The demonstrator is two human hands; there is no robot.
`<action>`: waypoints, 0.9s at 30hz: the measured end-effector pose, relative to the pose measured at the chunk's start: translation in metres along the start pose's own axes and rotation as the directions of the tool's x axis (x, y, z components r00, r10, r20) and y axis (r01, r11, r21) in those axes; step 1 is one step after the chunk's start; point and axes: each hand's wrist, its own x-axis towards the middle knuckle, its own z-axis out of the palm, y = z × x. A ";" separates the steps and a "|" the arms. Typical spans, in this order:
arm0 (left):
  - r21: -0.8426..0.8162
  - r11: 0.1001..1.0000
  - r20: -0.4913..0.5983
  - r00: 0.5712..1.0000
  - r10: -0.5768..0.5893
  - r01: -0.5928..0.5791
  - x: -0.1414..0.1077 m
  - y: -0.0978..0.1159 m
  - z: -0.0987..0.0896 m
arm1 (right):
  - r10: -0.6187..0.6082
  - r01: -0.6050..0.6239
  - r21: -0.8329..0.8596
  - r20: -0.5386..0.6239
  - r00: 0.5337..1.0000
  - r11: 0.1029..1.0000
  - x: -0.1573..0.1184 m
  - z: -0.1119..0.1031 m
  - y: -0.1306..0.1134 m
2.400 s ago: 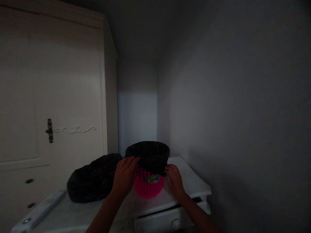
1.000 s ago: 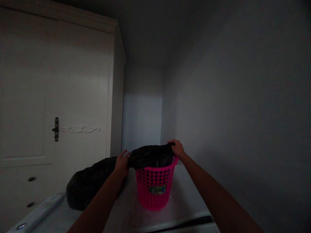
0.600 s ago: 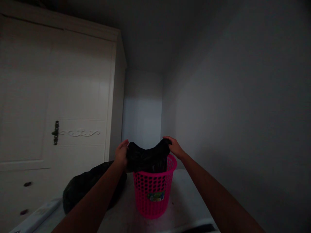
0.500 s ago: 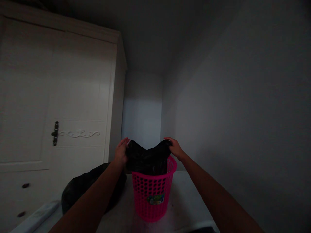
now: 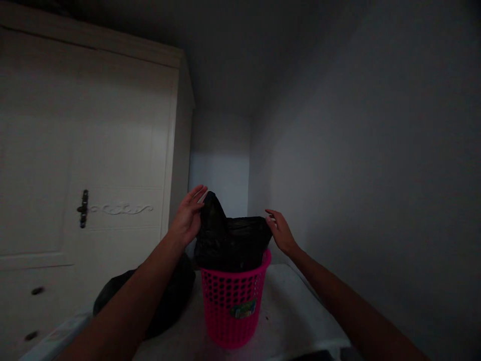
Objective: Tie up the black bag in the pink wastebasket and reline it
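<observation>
A black plastic bin bag [image 5: 235, 243] sits in the mouth of a pink perforated basket [image 5: 232, 308], its upper part standing above the rim. Beside the bag's raised left corner is my left hand [image 5: 188, 215], palm turned inward and fingers stretched out and apart. My right hand [image 5: 281, 231] is at the bag's right upper edge, fingers parted and loosely bent, with no clear grip on the plastic. Whether the fingertips still touch the bag on either side is hard to tell. On the basket's front there is a small coloured label [image 5: 243, 309].
The basket stands on a white tabletop [image 5: 287, 311]. A large dark bundle [image 5: 169, 306] lies left of it, partly behind my left forearm. A white wardrobe [image 5: 124, 135] rises at left, and a grey wall [image 5: 356, 175] runs along the right.
My left hand has risen and its fingers have spread, with the bag's left corner now peaked higher. My right hand has shifted slightly right and loosened from the bag's edge.
</observation>
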 end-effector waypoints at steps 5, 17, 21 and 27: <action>0.057 0.992 0.075 0.991 -0.113 0.109 -0.023 -0.014 0.028 | -0.491 0.540 0.010 0.430 0.758 0.842 -0.036 0.008 -0.077; 0.517 0.852 0.160 0.987 0.005 -0.088 -0.068 -0.019 -0.054 | -0.192 0.195 0.011 -0.109 0.975 0.981 -0.025 0.037 -0.128; 0.622 0.781 0.202 0.975 -0.088 -0.058 -0.078 -0.046 -0.041 | -0.258 0.246 0.100 0.138 0.956 0.964 -0.017 0.043 -0.139; 0.311 0.878 -0.094 0.931 -0.352 0.363 -0.079 -0.035 -0.011 | -0.091 0.052 0.156 0.253 0.963 0.986 -0.007 0.012 -0.094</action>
